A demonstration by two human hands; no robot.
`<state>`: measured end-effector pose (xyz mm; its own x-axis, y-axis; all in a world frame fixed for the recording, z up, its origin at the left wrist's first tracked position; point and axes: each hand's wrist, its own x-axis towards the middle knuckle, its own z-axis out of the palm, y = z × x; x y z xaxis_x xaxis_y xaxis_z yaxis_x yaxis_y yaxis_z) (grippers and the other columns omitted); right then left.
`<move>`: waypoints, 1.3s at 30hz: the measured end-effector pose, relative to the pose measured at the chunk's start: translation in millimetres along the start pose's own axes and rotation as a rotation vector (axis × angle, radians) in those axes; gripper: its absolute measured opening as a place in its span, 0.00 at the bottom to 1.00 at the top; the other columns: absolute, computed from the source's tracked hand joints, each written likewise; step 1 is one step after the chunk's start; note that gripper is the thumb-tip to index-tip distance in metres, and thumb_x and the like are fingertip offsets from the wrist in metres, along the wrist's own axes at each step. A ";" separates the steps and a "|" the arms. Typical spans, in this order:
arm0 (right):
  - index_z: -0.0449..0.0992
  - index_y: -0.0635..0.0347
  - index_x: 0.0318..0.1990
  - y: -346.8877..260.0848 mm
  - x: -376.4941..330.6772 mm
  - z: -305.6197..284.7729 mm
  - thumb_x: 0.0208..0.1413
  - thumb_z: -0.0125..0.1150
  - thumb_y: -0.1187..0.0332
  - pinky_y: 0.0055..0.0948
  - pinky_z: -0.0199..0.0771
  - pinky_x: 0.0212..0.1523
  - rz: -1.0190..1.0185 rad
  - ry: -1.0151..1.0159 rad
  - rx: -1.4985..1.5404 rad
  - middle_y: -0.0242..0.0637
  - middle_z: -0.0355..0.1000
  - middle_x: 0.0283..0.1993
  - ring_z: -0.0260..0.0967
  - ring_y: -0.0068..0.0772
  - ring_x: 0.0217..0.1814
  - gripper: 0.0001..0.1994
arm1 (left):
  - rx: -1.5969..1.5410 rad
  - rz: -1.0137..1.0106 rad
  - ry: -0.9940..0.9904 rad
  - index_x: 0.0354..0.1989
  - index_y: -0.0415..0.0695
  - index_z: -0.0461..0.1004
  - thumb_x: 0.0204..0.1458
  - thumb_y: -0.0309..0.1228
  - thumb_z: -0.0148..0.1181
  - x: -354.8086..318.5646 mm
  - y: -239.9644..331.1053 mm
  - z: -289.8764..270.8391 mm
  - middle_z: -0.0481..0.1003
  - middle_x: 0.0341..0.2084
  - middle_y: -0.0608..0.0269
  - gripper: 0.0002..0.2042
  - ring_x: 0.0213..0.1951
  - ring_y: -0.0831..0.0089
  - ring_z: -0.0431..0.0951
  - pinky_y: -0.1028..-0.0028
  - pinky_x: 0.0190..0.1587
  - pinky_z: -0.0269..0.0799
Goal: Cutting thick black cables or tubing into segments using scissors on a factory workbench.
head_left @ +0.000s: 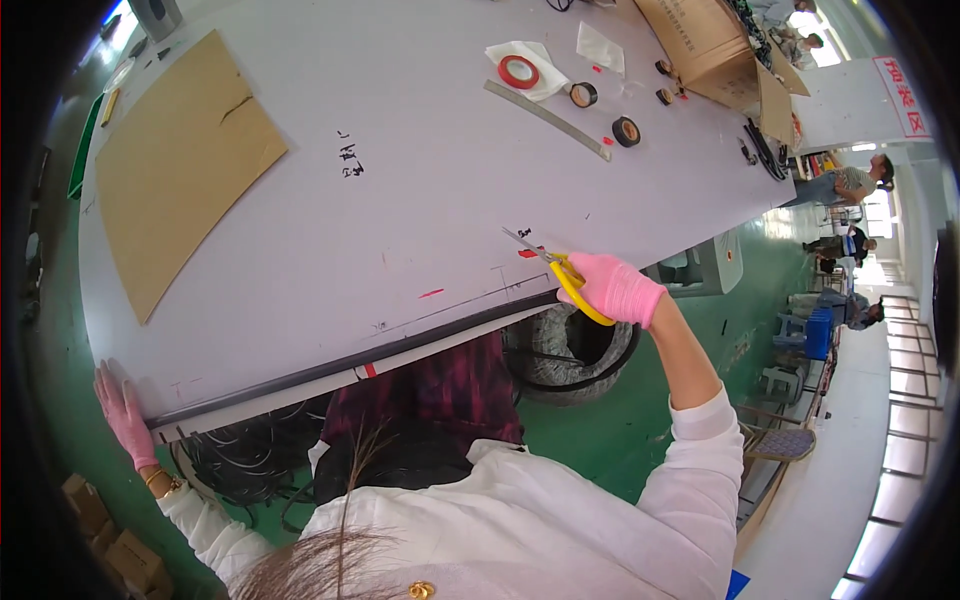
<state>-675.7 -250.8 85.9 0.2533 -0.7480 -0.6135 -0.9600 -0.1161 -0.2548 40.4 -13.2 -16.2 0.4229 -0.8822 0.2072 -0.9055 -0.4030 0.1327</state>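
Note:
My right hand, in a pink glove, is closed around the yellow handles of a pair of scissors. The metal blades point up and left over the table, beside a small red mark. At the table's near left corner is my left hand, also gloved in pink. Its fingers are stretched out, close to the left end of a long black tube. That tube lies along the near edge of the table, and its right end reaches close to my right hand.
A cardboard sheet lies at the left. Toward the far right are a red tape roll, a black tape roll, a grey strip and a cardboard box. Below the near edge sits a plastic-wrapped coil. People are farther right.

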 end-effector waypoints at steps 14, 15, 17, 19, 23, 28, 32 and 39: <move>0.70 0.64 0.36 4.0 5.1 14.0 0.57 0.58 0.58 0.41 0.72 0.35 0.043 0.064 -0.166 0.52 0.72 0.29 0.72 0.55 0.33 0.15 | 0.011 0.035 0.002 0.69 0.50 0.55 0.63 0.46 0.43 1.5 -2.3 -1.2 0.54 0.68 0.53 0.28 0.70 0.53 0.49 0.59 0.69 0.44; 0.70 0.64 0.36 2.2 4.8 12.5 0.57 0.58 0.58 0.41 0.72 0.35 0.043 0.062 -0.165 0.52 0.72 0.29 0.72 0.55 0.33 0.15 | 0.002 0.034 0.002 0.69 0.50 0.55 0.63 0.46 0.43 1.8 -1.5 -1.4 0.54 0.68 0.53 0.28 0.70 0.53 0.49 0.59 0.70 0.44; 0.71 0.63 0.39 -1.4 5.6 8.6 0.56 0.55 0.60 0.43 0.74 0.42 0.082 -0.006 -0.205 0.52 0.75 0.35 0.73 0.54 0.41 0.14 | -0.009 0.027 -0.004 0.69 0.50 0.55 0.63 0.46 0.43 1.2 1.1 -2.4 0.54 0.68 0.53 0.28 0.70 0.53 0.49 0.59 0.70 0.44; 0.71 0.64 0.39 -3.3 6.5 7.8 0.56 0.55 0.60 0.43 0.73 0.42 0.086 -0.011 -0.212 0.52 0.75 0.35 0.73 0.54 0.41 0.14 | -0.019 0.018 -0.007 0.69 0.49 0.55 0.63 0.46 0.43 0.8 0.2 -2.7 0.54 0.68 0.53 0.28 0.70 0.53 0.49 0.60 0.69 0.44; 0.69 0.65 0.35 7.1 10.6 13.4 0.56 0.56 0.61 0.42 0.73 0.36 0.031 0.030 -0.208 0.52 0.72 0.29 0.72 0.55 0.34 0.14 | -0.015 0.032 -0.002 0.69 0.49 0.56 0.63 0.45 0.43 1.9 -3.5 -0.3 0.54 0.68 0.53 0.27 0.70 0.53 0.49 0.60 0.69 0.44; 0.71 0.65 0.37 -4.4 12.3 5.8 0.56 0.56 0.60 0.42 0.74 0.38 0.099 -0.045 -0.202 0.53 0.74 0.31 0.73 0.55 0.36 0.14 | -0.011 0.016 -0.011 0.69 0.49 0.56 0.63 0.44 0.43 1.4 1.9 -2.1 0.54 0.68 0.53 0.27 0.69 0.52 0.49 0.59 0.69 0.44; 0.73 0.64 0.39 -20.0 10.8 -4.5 0.57 0.55 0.58 0.42 0.75 0.40 0.173 -0.112 -0.264 0.51 0.76 0.33 0.74 0.53 0.39 0.16 | -0.007 0.020 -0.006 0.69 0.49 0.56 0.63 0.44 0.43 0.0 2.5 -3.3 0.54 0.68 0.53 0.27 0.69 0.51 0.49 0.59 0.69 0.44; 0.74 0.63 0.38 -24.3 14.7 -8.6 0.56 0.55 0.59 0.42 0.74 0.37 0.179 -0.120 -0.289 0.51 0.75 0.31 0.74 0.53 0.36 0.14 | -0.012 0.044 -0.005 0.69 0.50 0.57 0.63 0.45 0.43 1.2 4.9 -4.4 0.54 0.68 0.52 0.27 0.69 0.51 0.49 0.58 0.69 0.44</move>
<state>-649.6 -264.5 89.5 0.0742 -0.6929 -0.7172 -0.9801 -0.1835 0.0759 36.6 -15.1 -11.1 0.3828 -0.9002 0.2077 -0.9226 -0.3612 0.1352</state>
